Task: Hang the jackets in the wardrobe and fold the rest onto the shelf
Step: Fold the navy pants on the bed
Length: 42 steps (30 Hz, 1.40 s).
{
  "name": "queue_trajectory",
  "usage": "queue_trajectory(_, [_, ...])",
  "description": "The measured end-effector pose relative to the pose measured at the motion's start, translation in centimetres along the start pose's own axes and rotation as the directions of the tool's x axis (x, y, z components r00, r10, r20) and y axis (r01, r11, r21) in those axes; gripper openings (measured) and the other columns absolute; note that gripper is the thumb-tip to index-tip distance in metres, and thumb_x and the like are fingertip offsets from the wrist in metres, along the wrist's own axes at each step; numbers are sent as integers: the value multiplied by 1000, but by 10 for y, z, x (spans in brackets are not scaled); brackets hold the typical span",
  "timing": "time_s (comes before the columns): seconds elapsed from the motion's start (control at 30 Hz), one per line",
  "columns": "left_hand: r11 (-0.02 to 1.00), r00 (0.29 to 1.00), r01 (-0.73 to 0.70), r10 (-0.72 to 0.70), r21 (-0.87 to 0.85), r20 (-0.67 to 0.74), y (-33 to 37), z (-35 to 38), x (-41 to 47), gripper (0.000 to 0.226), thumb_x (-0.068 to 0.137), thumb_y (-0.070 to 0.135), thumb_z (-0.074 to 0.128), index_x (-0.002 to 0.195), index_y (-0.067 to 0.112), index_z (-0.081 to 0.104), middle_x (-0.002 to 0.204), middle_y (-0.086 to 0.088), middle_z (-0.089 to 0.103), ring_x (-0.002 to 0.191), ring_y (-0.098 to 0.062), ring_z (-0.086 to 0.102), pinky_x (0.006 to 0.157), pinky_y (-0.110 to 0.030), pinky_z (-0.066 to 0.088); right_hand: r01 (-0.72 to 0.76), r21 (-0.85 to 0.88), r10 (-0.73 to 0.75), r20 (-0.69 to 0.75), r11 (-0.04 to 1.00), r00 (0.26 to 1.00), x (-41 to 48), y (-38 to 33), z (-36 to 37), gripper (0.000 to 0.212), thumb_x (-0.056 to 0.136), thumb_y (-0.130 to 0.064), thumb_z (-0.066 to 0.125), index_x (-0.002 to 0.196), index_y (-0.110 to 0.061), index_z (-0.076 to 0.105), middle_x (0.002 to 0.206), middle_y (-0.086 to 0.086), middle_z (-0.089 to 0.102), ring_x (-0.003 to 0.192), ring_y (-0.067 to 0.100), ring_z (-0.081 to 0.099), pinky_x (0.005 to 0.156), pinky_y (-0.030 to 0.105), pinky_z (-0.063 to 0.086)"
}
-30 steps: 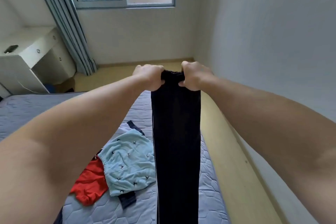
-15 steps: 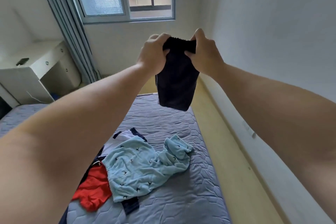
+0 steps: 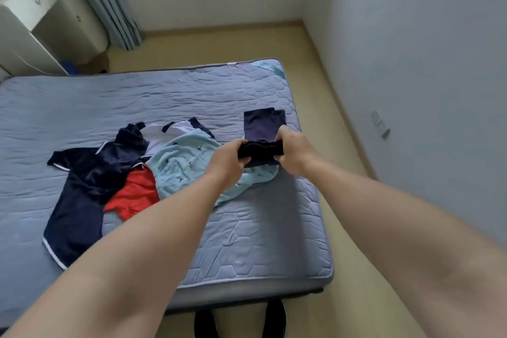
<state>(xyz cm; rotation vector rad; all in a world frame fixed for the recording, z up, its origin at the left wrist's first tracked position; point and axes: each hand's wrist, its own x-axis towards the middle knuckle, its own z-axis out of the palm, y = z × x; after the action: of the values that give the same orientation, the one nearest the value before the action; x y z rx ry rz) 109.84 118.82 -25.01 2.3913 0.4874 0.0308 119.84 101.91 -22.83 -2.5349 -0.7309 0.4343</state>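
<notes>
- The dark garment (image 3: 264, 123) is laid on the mattress (image 3: 192, 96), at the right edge of the clothes pile (image 3: 131, 173).
- Its long axis runs straight away from the person; the far end lies flat.
- The near, gathered end is gripped by the left hand (image 3: 227, 158) and the right hand (image 3: 295, 151), fingers curled round the cloth.

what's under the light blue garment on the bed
From under the light blue garment, a red garment pokes out at the near-left edge and a white-and-navy top at the far edge, all on the mattress. How far either runs beneath is covered.
</notes>
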Motion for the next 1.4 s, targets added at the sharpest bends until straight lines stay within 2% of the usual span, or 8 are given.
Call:
queue_trajectory(0.27, [992, 956, 116, -125, 49, 264, -61, 110, -104, 28, 89, 17, 70, 110, 36, 69, 99, 8, 71, 94, -18, 63, 77, -30, 46, -100, -194, 153, 279, 976, 948, -102, 63, 118, 29, 83, -2, 52, 100, -16, 33, 95, 8, 52, 84, 34, 52, 59, 37, 37])
queue_trajectory(0.63, [991, 952, 76, -105, 110, 288, -76, 140, -218, 30, 90, 24, 70, 114, 43, 68, 100, 6, 72, 96, -22, 65, 83, -40, 53, -72, -294, 170, 324, 953, 931, -221, 61, 155, 36, 91, -9, 53, 126, -17, 53, 120, 8, 50, 111, 32, 54, 83, 40, 48])
queue_trajectory(0.83, [971, 944, 235, -220, -35, 245, -83, 141, -278, 33, 90, 16, 69, 114, 38, 69, 111, 2, 72, 97, -24, 67, 84, -36, 55, -60, -249, 141, 322, 967, 936, -283, 42, 172, 35, 91, -7, 52, 126, -14, 52, 120, 10, 49, 112, 34, 53, 92, 46, 50])
queue_trajectory(0.93, [848, 897, 422, -342, -319, 279, -88, 144, -302, 34, 88, -4, 62, 107, 23, 66, 106, -13, 71, 91, -34, 72, 81, -49, 61, -35, -239, 120, 354, 970, 928, -302, 33, 184, 33, 91, -8, 53, 124, -13, 51, 121, 10, 49, 112, 34, 53, 92, 47, 51])
queue_trajectory(1.07, [673, 829, 559, -468, -485, 306, -102, 149, -322, 40, 79, -16, 62, 104, 15, 68, 109, -14, 71, 103, -30, 69, 91, -43, 59, -6, -221, 90, 374, 975, 923, -313, 27, 201, 34, 89, -7, 53, 122, -13, 50, 119, 10, 53, 108, 34, 55, 90, 47, 51])
queue_trajectory(1.23, [226, 645, 665, -655, -712, 394, -108, 157, -322, 14, 81, -3, 63, 91, 5, 68, 102, -14, 66, 98, -29, 66, 82, -44, 63, 23, -186, 66, 457, 982, 887, -309, 32, 220, 38, 88, -11, 56, 125, -16, 47, 117, 7, 54, 105, 32, 56, 87, 47, 52])
queue_trajectory(1.33, [224, 576, 700, -738, -679, 351, -111, 167, -311, 17, 86, 20, 78, 85, 8, 67, 99, -10, 65, 96, -26, 66, 66, -37, 63, 55, -148, 27, 502, 988, 864, -297, 41, 231, 44, 87, -14, 58, 129, -18, 45, 117, 6, 56, 106, 30, 56, 87, 46, 52])
queue_trajectory(1.4, [240, 532, 724, -791, -647, 302, -110, 172, -301, 13, 85, 13, 79, 81, 9, 68, 101, -13, 68, 95, -28, 67, 61, -34, 60, 75, -95, -9, 555, 993, 832, -285, 47, 233, 54, 85, -21, 63, 135, -23, 43, 119, 3, 58, 105, 26, 57, 87, 43, 53])
